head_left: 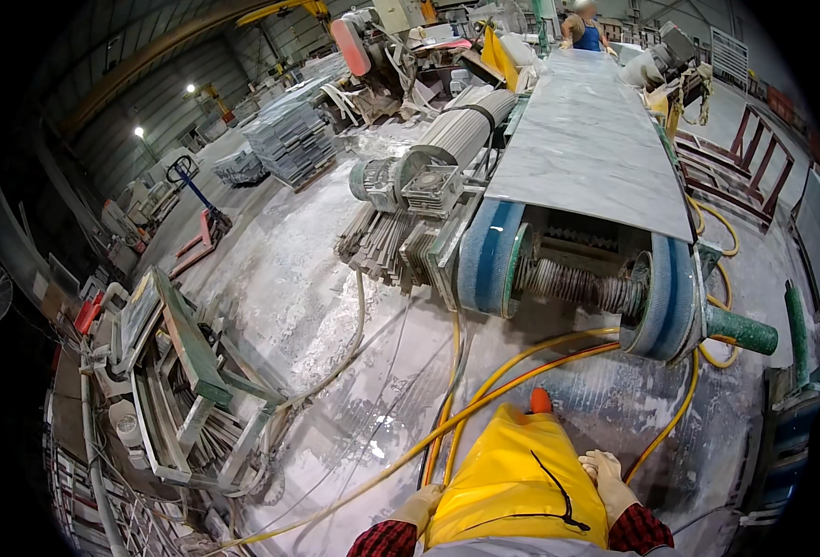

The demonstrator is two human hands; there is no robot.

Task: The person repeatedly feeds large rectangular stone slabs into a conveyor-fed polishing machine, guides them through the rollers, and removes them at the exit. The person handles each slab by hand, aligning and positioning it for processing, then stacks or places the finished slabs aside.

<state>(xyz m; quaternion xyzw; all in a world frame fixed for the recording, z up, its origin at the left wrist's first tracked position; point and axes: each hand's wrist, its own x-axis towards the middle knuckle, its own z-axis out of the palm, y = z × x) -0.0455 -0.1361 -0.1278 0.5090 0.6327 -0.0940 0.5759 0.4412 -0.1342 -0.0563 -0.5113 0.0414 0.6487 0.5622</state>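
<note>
Resting rather than gripping, the right hand (pixel 605 478), in a pale work glove, lies with loosely curled fingers on the right edge of the long yellow waterproof apron (pixel 516 483) and clasps nothing that I can make out. The left hand (pixel 419 508), gloved the same way, sits against the apron's left edge; whether its fingers are spread or closed I cannot tell, since the apron hides most of it. Both red-and-black checked sleeves come in from the lower edge, and the apron hangs down between them, a thin black cord (pixel 558 492) trailing across its front and an orange boot toe (pixel 541 400) showing below its hem.

Such an apron suits the wet, white-slurried concrete floor (pixel 335 316) underfoot. Yellow and orange hoses (pixel 512 371) snake over that floor from beside the boot toward the machine ahead, probably feeding it.

Directly ahead stands the end of a conveyor line: a long grey-veined marble slab (pixel 586 139) lies flat on its bed, carried over a blue-banded end roller (pixel 493 255) with a green shaft stub (pixel 739 330) at its right side. A grey ribbed electric motor (pixel 451 139) sits just to the left. Stacks of cut grey stone strips (pixel 289 139) rest well apart to the left, near a red pallet jack (pixel 201 227). At the far end of the line another person in blue (pixel 584 28) works.
</note>
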